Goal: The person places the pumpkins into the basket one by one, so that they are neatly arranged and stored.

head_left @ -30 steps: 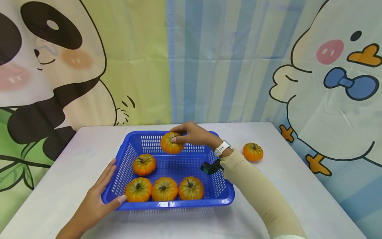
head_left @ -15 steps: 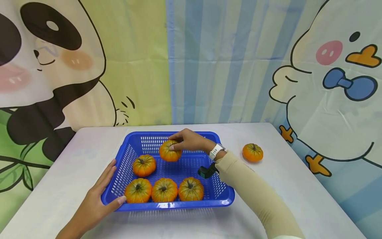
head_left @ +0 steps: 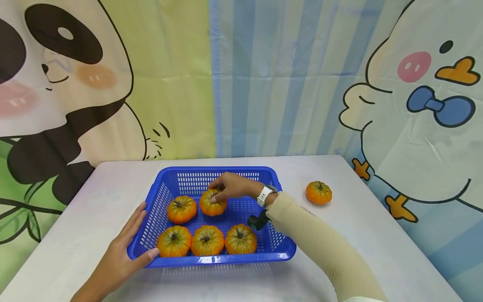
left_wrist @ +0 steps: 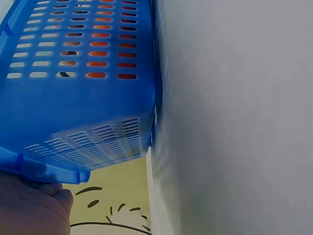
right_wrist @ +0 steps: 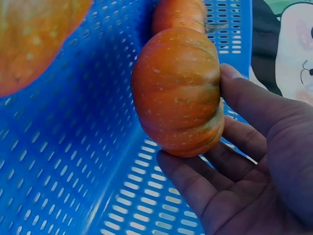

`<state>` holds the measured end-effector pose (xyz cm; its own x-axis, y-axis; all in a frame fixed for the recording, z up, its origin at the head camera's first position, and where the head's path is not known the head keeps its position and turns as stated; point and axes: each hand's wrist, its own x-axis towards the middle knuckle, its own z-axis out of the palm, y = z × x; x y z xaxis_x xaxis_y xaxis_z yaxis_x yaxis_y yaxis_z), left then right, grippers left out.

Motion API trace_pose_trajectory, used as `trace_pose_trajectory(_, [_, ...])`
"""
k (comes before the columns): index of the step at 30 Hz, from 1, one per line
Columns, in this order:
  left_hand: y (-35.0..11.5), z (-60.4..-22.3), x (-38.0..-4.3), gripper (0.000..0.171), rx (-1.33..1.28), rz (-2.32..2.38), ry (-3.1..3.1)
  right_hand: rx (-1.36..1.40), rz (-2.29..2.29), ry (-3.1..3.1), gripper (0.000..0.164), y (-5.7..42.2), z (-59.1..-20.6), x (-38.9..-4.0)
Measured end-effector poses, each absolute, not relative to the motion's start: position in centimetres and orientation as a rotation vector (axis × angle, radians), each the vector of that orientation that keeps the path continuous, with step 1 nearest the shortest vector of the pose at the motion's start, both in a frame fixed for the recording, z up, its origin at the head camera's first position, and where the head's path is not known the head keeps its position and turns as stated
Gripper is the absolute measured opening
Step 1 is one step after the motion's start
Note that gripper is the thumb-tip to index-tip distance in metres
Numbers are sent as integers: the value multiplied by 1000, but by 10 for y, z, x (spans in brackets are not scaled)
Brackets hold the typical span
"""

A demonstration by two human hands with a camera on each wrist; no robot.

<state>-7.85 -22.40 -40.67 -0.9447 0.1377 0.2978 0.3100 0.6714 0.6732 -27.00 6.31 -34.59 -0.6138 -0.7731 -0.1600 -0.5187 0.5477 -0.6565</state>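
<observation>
My right hand (head_left: 237, 186) holds a small orange pumpkin (head_left: 212, 203) with green streaks, thumb on one side and fingers on the other. This pumpkin (right_wrist: 178, 93) is inside the blue plastic basket (head_left: 211, 261), toward its back; whether it touches the floor of the basket I cannot tell. Just left of it sits another pumpkin (head_left: 182, 209). Along the front wall stand a left pumpkin (head_left: 174, 242), a middle pumpkin (head_left: 207, 240) and a right pumpkin (head_left: 240, 239). My left hand (head_left: 118, 256) rests at the basket's front left corner, fingers straight along the side, thumb on the rim.
One more pumpkin (head_left: 318, 193) lies on the white table (head_left: 362, 235), right of the basket. A printed curtain (head_left: 249, 79) hangs behind the table. A white watch (head_left: 266, 194) and a black wrist device (head_left: 258, 220) are on my right wrist.
My right hand has lowered the pumpkin from the back rim's height down into the basket, slightly left and nearer to me. The left hand and the other pumpkins have stayed put.
</observation>
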Motion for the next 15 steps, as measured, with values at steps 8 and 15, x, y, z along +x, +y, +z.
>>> trace_pose_trajectory(8, [-224, -407, -78, 90, -396, -1141, -2624, -1096, -618, 2323, 49, 61, -353, -270])
trace_pose_trajectory(15, [-224, -409, -79, 90, -396, -1148, -2615, -1097, -546, 2350, 45, 61, -354, -270])
